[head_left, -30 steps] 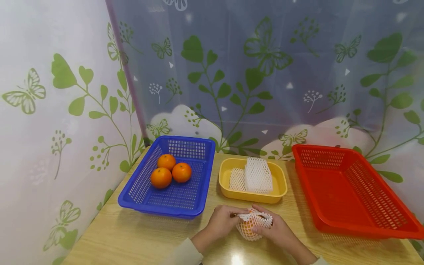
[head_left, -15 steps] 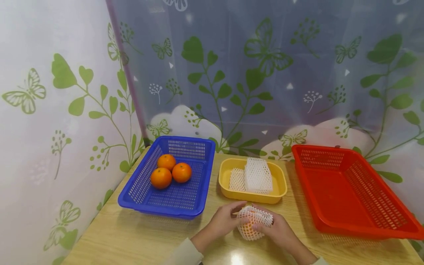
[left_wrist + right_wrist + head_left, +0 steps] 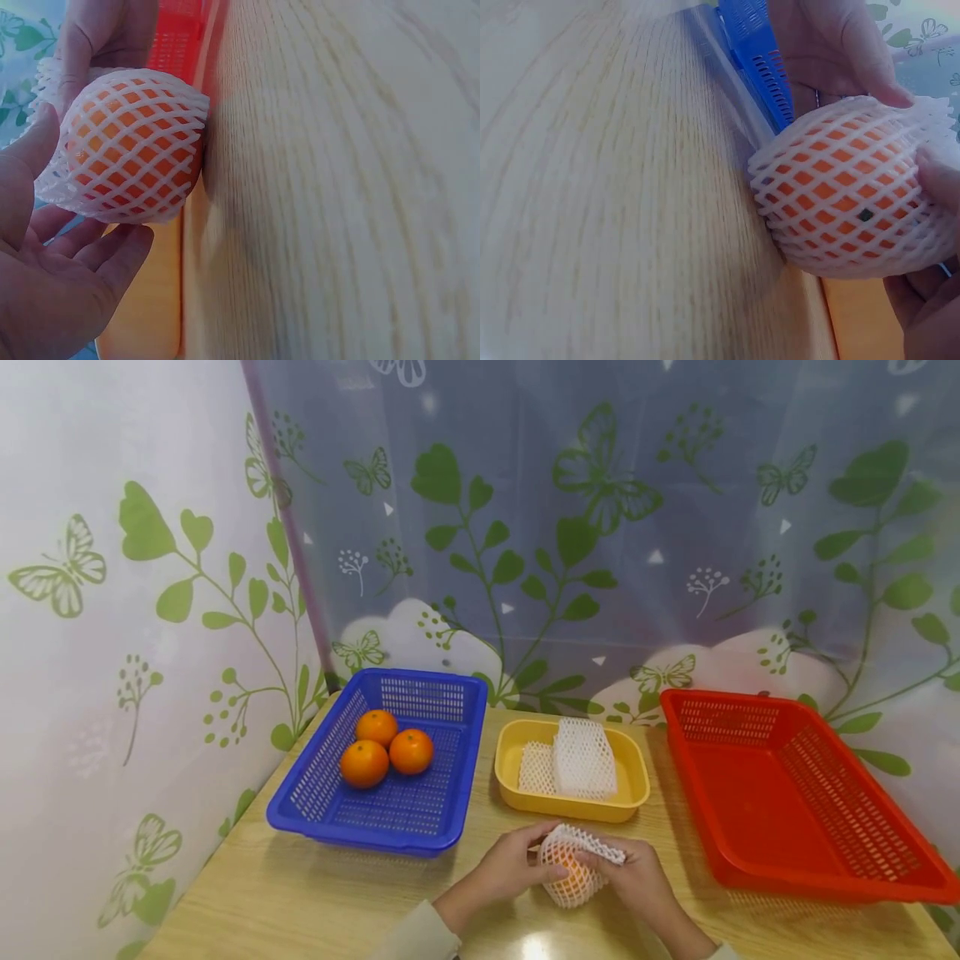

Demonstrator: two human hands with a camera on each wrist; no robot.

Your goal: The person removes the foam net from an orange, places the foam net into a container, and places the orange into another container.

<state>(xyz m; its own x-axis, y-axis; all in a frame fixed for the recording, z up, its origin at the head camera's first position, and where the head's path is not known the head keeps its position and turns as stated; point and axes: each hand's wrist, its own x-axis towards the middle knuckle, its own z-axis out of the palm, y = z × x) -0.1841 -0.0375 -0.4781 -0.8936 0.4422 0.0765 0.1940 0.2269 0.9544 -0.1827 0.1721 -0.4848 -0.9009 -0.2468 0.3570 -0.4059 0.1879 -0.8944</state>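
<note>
In the head view an orange [image 3: 567, 862] sits inside a white foam net sleeve [image 3: 558, 893], low over the table's front. My left hand [image 3: 508, 864] holds it from the left, thumb across the near side; the left wrist view shows fingers beneath the netted fruit. On the other side, my right hand [image 3: 636, 875] pinches the loose rim of the sleeve between thumb and fingers. Mesh covers most of the orange, and a small green spot, perhaps the stem end, shows through it in the right wrist view. The right fingertips behind the sleeve are partly hidden.
A blue basket [image 3: 450, 810] at the left has three oranges [image 3: 365, 764] in it. Behind the hands, a yellow tray [image 3: 570, 807] contains white foam nets [image 3: 585, 760]. A large red basket [image 3: 772, 802] stands at the right. A patterned curtain [image 3: 510, 568] closes off the back.
My left thumb has moved from the sleeve's upper edge down onto its near side. The sleeve's rim now gathers toward my right hand, and the netted orange has turned slightly.
</note>
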